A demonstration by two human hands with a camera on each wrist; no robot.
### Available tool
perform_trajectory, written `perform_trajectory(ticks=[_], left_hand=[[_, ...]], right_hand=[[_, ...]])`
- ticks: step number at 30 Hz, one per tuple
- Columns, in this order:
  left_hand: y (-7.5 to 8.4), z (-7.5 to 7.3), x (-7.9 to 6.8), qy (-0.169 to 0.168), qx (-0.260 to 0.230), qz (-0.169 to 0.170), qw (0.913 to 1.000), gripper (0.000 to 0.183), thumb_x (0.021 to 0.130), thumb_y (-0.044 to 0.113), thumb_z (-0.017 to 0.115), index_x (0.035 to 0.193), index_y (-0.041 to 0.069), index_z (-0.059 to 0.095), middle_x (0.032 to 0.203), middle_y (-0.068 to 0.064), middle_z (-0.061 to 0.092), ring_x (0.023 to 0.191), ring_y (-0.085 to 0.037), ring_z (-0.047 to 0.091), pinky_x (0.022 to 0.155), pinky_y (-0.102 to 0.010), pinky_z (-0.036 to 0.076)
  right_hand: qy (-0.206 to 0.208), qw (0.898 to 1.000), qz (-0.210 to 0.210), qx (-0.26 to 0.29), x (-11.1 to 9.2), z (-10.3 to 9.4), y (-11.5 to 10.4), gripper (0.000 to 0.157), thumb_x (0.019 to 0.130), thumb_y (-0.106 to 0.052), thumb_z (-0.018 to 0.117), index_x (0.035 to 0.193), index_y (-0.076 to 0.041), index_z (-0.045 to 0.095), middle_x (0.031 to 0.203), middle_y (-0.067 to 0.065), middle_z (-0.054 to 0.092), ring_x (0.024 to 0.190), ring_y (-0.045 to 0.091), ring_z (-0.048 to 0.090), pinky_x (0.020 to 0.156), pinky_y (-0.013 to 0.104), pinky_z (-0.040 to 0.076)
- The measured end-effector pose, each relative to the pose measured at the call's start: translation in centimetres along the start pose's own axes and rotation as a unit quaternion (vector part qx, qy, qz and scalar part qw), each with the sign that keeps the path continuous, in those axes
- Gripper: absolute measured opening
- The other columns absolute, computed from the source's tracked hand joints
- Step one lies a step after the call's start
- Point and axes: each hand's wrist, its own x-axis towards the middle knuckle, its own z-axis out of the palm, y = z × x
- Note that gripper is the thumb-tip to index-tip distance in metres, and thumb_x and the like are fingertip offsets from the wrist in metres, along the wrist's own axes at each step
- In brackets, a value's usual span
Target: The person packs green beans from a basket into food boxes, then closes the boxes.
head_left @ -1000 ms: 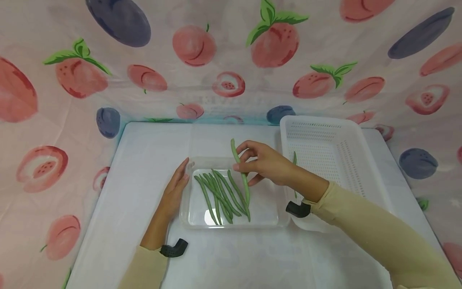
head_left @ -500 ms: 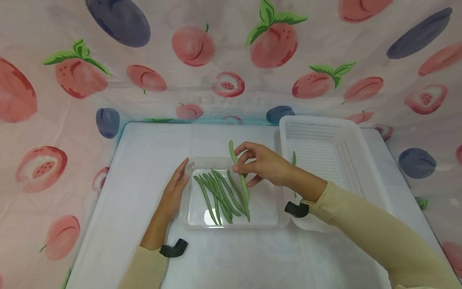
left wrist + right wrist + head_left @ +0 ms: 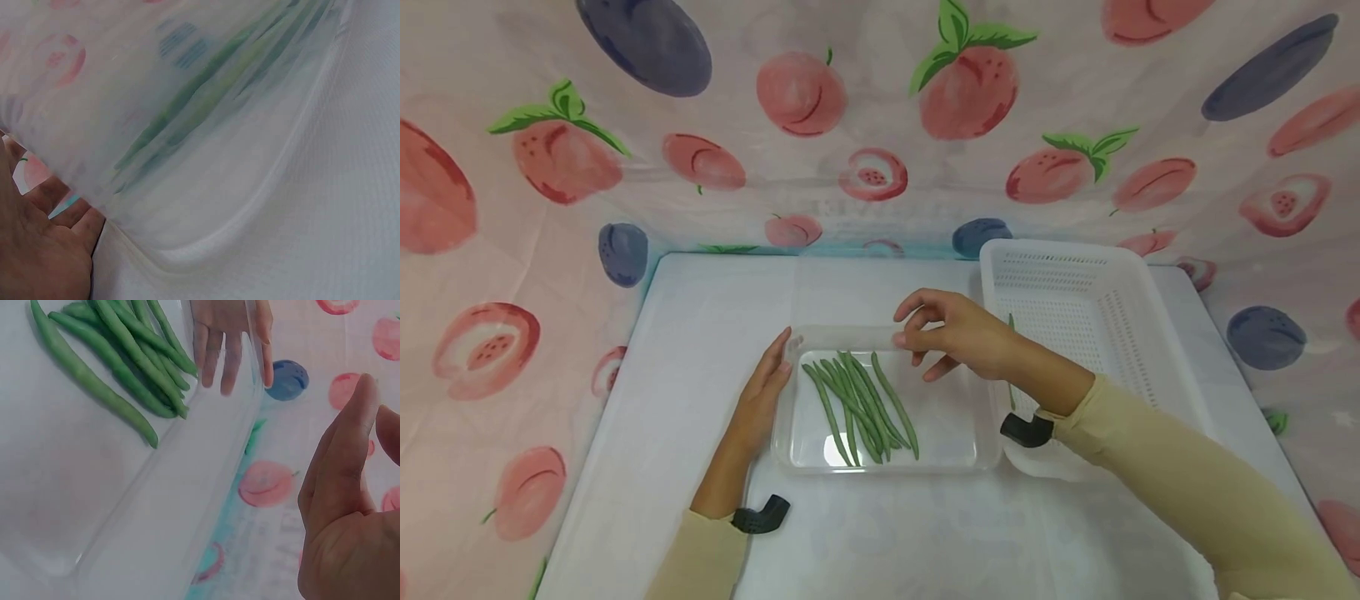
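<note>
A bunch of green beans lies in a clear plastic container, most of them overlapping, with one a little apart on the right. My left hand rests against the container's left wall with its fingers straight; the right wrist view shows those fingers through the clear plastic. Above the container's back right part hovers my right hand, its fingers loosely bent and nothing between them. In the right wrist view, the right hand is beside the container's rim, apart from the beans.
A white perforated basket stands to the right, against the container's right side. In it, a green bean shows partly behind my right forearm. The white table meets a fruit-patterned cloth at the back.
My right hand held a green bean upright over the container; it has let the bean go onto the bunch and risen slightly to the right. The left hand has stayed put.
</note>
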Motion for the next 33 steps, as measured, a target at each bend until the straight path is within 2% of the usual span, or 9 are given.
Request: perform_trajectory(ticks=[6, 13, 19, 27, 33], left_hand=[[0.0, 0.0, 0.0, 0.0, 0.007, -0.001, 1.0, 0.053, 0.109, 0.049, 0.037, 0.16, 0.045, 0.025, 0.169, 0.015, 0.02, 0.155, -0.032, 0.028, 0.11, -0.067, 0.041], [0.0, 0.0, 0.0, -0.001, 0.004, -0.002, 1.0, 0.053, 0.108, 0.052, 0.037, 0.159, 0.048, 0.025, 0.168, 0.016, 0.021, 0.155, -0.032, 0.028, 0.11, -0.066, 0.041], [-0.1, 0.0, 0.0, 0.0, 0.006, -0.004, 1.0, 0.053, 0.108, 0.053, 0.037, 0.159, 0.048, 0.026, 0.169, 0.016, 0.021, 0.154, -0.031, 0.028, 0.11, -0.066, 0.041], [-0.1, 0.0, 0.1, -0.003, 0.01, -0.007, 0.9999, 0.052, 0.107, 0.055, 0.037, 0.157, 0.052, 0.026, 0.169, 0.017, 0.02, 0.156, -0.03, 0.025, 0.113, -0.067, 0.037], [0.1, -0.1, 0.1, -0.004, 0.003, -0.004, 1.0, 0.052, 0.107, 0.054, 0.037, 0.158, 0.05, 0.026, 0.169, 0.016, 0.02, 0.156, -0.029, 0.024, 0.115, -0.066, 0.035]], right_hand=[[0.029, 1.0, -0.004, 0.004, -0.9, -2.0, -0.4, 0.037, 0.096, -0.023, 0.074, 0.126, -0.011, 0.056, 0.102, 0.011, 0.061, 0.082, 0.027, 0.068, 0.067, 0.048, 0.064], [0.062, 0.998, -0.011, 0.031, -2.1, -4.9, 0.0, 0.036, 0.098, -0.023, 0.071, 0.127, -0.011, 0.054, 0.097, 0.004, 0.063, 0.079, 0.018, 0.067, 0.067, 0.042, 0.065], [0.088, 0.994, -0.012, 0.06, -3.0, -7.5, 0.9, 0.035, 0.098, -0.025, 0.07, 0.126, -0.012, 0.053, 0.094, 0.0, 0.064, 0.081, 0.015, 0.066, 0.073, 0.037, 0.065], [0.142, 0.985, -0.011, 0.094, -3.4, -10.9, 3.4, 0.035, 0.1, -0.024, 0.067, 0.126, -0.007, 0.051, 0.1, -0.001, 0.068, 0.089, 0.015, 0.071, 0.08, 0.032, 0.064], [0.153, 0.983, 0.014, 0.099, -3.1, -13.2, 6.1, 0.035, 0.101, -0.028, 0.065, 0.126, -0.008, 0.05, 0.107, -0.002, 0.069, 0.094, 0.013, 0.074, 0.083, 0.028, 0.062]])
